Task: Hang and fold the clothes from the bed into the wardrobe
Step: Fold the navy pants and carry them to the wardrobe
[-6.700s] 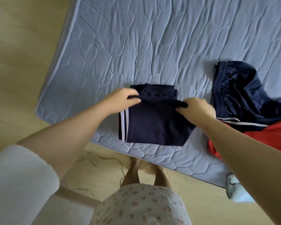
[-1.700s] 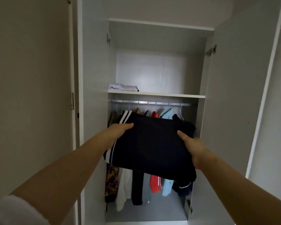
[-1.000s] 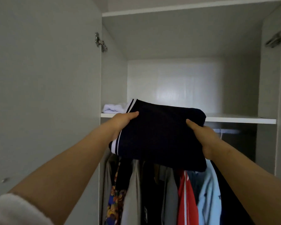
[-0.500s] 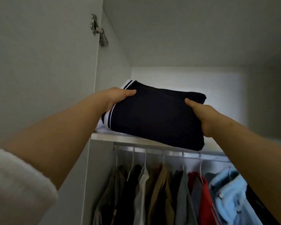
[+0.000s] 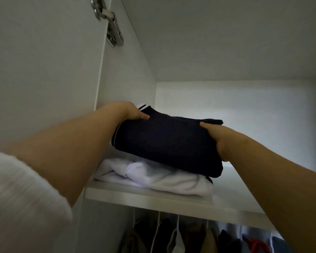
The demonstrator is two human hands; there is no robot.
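Two garments on shelf [image 5: 153,198] | navy garment [image 5: 168,143] atop white garment [image 5: 153,176] | left hand [image 5: 130,111], right hand [image 5: 221,137] grasp navy garment

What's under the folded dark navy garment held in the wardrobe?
A folded white garment on the white shelf, its front showing. The folded dark navy garment covers its rear, so anything further back is hidden.

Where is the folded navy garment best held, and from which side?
Grip the navy garment at both ends, from the front: left hand at the white-striped end, right hand opposite, thumbs on top. It is a soft flat stack, so two-ended support likely keeps its folds over the white garment on the shelf.
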